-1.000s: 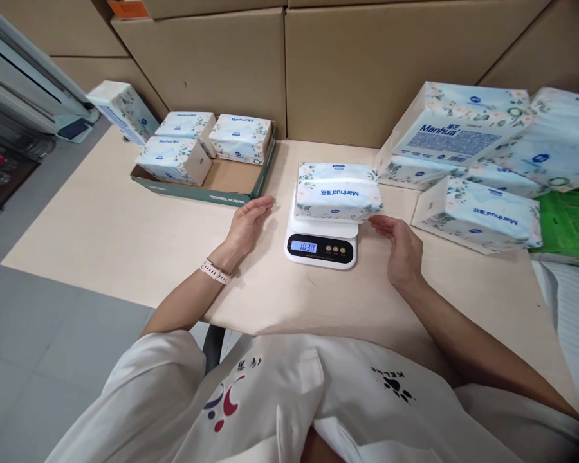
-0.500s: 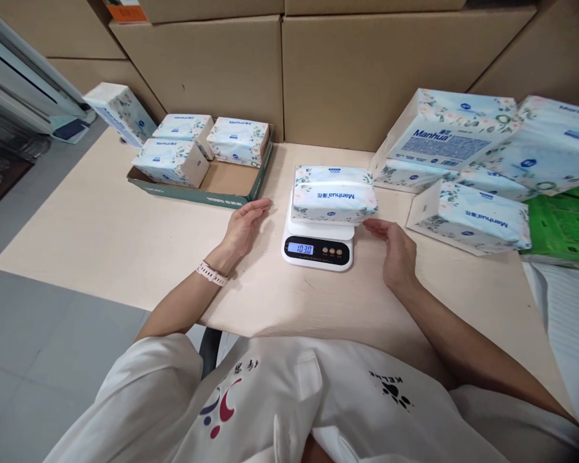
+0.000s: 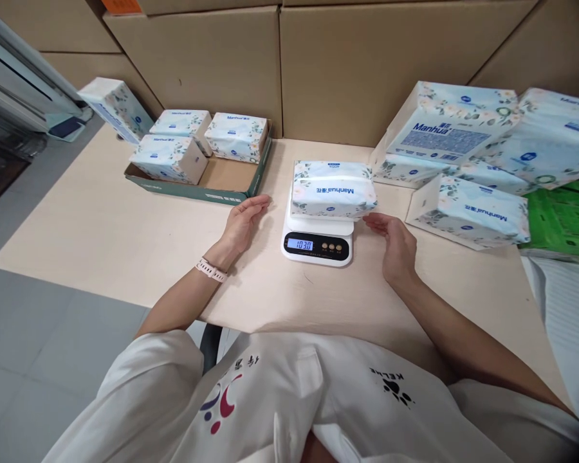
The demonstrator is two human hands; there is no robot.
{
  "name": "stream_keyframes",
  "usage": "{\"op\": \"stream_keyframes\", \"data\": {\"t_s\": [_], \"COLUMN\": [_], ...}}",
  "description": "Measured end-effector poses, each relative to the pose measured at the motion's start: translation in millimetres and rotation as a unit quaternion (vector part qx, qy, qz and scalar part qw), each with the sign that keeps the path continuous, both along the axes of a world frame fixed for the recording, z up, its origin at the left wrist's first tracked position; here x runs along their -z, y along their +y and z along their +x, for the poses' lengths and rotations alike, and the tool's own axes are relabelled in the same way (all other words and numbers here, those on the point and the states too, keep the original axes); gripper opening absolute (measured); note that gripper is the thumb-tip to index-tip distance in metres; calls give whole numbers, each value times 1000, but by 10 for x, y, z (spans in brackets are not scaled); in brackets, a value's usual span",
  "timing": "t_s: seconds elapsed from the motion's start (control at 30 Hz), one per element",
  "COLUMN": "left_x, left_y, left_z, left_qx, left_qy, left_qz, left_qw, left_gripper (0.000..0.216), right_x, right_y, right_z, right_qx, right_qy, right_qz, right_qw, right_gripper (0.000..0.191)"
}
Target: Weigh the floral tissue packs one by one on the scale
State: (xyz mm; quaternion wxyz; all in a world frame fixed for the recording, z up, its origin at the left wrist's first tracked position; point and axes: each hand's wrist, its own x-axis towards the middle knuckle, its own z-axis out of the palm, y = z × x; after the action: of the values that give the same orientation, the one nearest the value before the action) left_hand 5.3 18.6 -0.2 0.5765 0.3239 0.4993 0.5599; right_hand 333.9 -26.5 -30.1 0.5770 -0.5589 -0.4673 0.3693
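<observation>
Packing room: stacked cartons (image 3: 280,64), weighing scale (image 3: 317,243).

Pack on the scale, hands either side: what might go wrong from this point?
1. The tissue pack overhangs the platform of the scale on both sides; a nudge may tip it off.
2. The right hand has fingertips very near the pack's corner; contact might skew the reading.
3. The packs piled at right lean unevenly and may slide.

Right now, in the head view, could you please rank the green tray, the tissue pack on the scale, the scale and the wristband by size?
1. green tray
2. tissue pack
3. scale, partly hidden beneath it, so this pair is unsure
4. wristband
</observation>
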Motion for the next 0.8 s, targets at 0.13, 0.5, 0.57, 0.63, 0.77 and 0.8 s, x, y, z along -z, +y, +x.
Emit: {"op": "stream_keyframes", "data": {"t_s": [0.13, 0.5, 0.57, 0.63, 0.77, 0.8], "left_x": [7, 23, 14, 1, -7, -4], "left_y": [8, 12, 10, 8, 11, 10], "left_z": [0, -3, -1, 3, 8, 6], "left_qx": [0, -3, -3, 0, 3, 3], "left_qy": [1, 1, 2, 6, 19, 22], "left_qz": [-1, 7, 8, 6, 6, 6], "left_qw": [1000, 1000, 1000, 1000, 1000, 1000], "left_gripper": [14, 15, 15, 14, 14, 14], "right_x": [14, -16, -11, -2, 7, 4], "right_y": [3, -33, -30, -25, -22, -27], "right_z": [-2, -3, -3, 0, 15, 20], "right_qx": [1, -3, -4, -5, -12, -16], "right_qy": [8, 32, 31, 28, 10, -1], "right_qz": [4, 6, 6, 11, 20, 18], "right_qw": [1000, 999, 999, 1000, 1000, 1000], "right_gripper": [46, 45, 45, 46, 52, 53]}}
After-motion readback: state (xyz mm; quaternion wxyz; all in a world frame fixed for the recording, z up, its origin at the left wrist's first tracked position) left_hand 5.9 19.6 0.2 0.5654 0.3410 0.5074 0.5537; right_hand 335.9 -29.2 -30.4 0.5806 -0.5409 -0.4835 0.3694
